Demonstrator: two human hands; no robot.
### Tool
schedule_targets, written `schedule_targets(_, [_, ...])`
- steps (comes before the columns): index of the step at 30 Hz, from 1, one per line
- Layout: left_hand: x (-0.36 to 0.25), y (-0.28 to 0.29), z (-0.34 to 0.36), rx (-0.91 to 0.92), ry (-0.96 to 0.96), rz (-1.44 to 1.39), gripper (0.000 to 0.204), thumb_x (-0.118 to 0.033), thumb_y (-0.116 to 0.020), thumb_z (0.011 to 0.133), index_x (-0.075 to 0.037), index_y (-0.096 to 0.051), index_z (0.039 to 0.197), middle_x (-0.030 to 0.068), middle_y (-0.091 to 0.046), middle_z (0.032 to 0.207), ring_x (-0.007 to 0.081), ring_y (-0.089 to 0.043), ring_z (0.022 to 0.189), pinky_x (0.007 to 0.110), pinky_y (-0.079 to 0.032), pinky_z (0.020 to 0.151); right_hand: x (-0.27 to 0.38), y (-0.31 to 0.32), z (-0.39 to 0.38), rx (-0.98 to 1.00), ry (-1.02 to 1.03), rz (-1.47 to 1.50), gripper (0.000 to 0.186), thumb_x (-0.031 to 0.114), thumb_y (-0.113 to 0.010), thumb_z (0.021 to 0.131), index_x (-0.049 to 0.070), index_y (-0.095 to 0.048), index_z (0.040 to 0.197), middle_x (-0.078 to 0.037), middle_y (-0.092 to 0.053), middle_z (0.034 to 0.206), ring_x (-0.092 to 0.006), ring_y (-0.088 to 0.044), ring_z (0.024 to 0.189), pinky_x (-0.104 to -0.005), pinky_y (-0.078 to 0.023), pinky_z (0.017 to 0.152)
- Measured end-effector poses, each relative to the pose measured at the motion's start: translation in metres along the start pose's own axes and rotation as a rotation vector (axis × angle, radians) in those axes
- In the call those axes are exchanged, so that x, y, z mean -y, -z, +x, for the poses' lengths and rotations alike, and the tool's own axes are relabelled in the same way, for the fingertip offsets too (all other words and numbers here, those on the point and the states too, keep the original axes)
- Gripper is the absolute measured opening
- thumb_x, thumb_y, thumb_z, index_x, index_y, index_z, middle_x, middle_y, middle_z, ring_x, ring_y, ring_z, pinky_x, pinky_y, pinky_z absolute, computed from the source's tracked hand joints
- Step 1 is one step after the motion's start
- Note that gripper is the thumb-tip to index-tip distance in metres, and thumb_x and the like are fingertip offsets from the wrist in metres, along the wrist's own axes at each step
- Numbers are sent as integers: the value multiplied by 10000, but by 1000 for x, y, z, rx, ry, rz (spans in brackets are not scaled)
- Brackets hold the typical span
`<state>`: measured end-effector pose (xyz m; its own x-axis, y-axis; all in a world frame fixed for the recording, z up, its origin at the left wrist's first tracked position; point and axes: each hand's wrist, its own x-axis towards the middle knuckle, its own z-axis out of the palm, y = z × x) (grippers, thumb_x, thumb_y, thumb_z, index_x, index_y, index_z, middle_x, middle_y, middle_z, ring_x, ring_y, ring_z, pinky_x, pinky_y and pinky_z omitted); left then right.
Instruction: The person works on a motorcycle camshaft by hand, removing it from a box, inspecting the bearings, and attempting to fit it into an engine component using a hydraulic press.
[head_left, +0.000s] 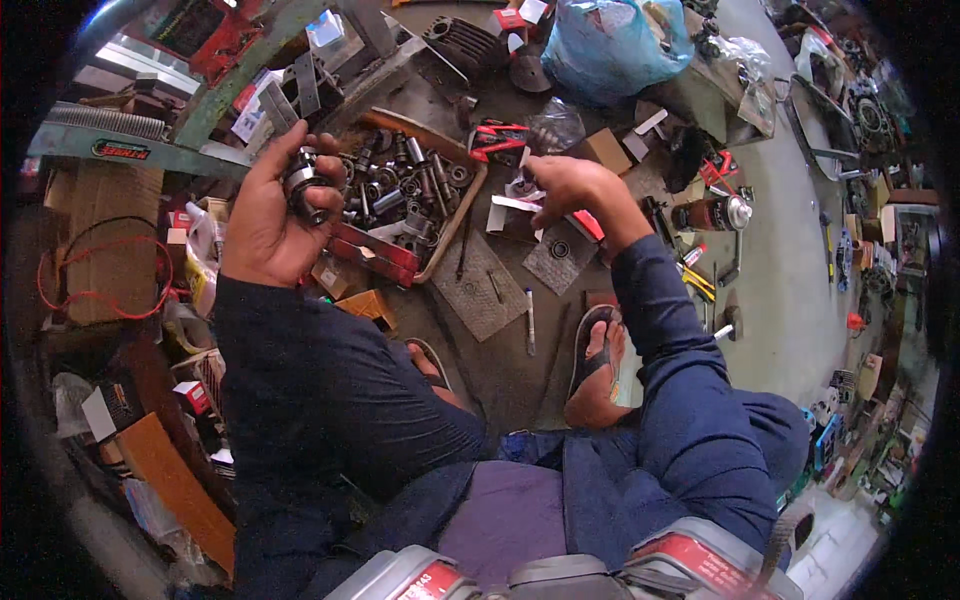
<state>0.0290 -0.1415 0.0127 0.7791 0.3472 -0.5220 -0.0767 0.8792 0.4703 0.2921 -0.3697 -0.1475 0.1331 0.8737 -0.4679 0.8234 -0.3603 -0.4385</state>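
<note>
My left hand (285, 205), palm up, has its fingers curled round a shiny, dark-ringed cylindrical metal part (306, 185). It is raised beside the left edge of a shallow tray (462, 222) heaped with metal shafts, rings and gears (405, 190). My right hand (580, 192) is over a small open carton (512, 220) with white flaps. Its fingers are bent at a small pale, partly clear item (521, 186) above the carton; what exactly they grip is too small to make out. On a bubble-wrap piece just below lies a ring-shaped part (559, 249).
A bubble-wrap sheet (480, 290) and a marker pen (530, 322) lie on the floor before my feet. A blue plastic bag (615, 50) stands at the far side. To the right is a spray can (712, 213). Green metal framing (130, 148) crosses the left.
</note>
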Motion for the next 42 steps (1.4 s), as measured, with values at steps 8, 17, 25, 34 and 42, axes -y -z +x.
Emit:
schedule_targets(8, [-4, 2, -6, -26, 12, 19, 170, -228, -598, 982, -66, -550, 964, 41, -575, 908, 145, -577, 786, 235, -466, 509, -93, -16, -4, -133, -226, -98, 303, 136, -680, 786, 45, -685, 1075, -160, -712, 927, -304, -680, 798, -412, -531, 716])
schedule_targets(17, [-3, 2, -7, -87, -64, 112, 181, -248, -612, 969, -77, -555, 981, 43, -597, 906, 167, -599, 771, 272, -480, 516, -42, -47, 36, -154, -159, 208, 441, 35, -605, 795, 135, -674, 1219, -202, -691, 1071, -347, -676, 983, -416, -523, 864])
schedule_targets(25, [-5, 5, -6, -85, -62, 111, 182, -238, -611, 966, -63, -561, 973, 51, -599, 892, 166, -605, 773, 276, -488, 519, -23, -7, 21, -478, -49, 230, 270, 158, -691, 822, -15, -691, 1030, -211, -711, 957, -367, -689, 883, -431, -532, 809])
schedule_targets(34, [-5, 7, -6, -110, -65, 150, 211, -227, -625, 955, -25, -567, 958, 72, -593, 874, 173, -600, 782, 271, -491, 526, -17, -61, 95, -735, -99, -189, 733, 181, -831, 687, 128, -488, 1333, -168, -533, 1211, -384, -584, 1072, -487, -515, 901])
schedule_targets(42, [-17, 21, -17, -112, -126, 130, 203, -224, -566, 992, -43, -554, 1081, 60, -597, 921, 163, -589, 787, 260, -467, 515, -51, -22, 91, -752, -63, 350, 283, 110, -640, 803, 52, -680, 1077, -226, -670, 1039, -384, -650, 997, -452, -517, 849])
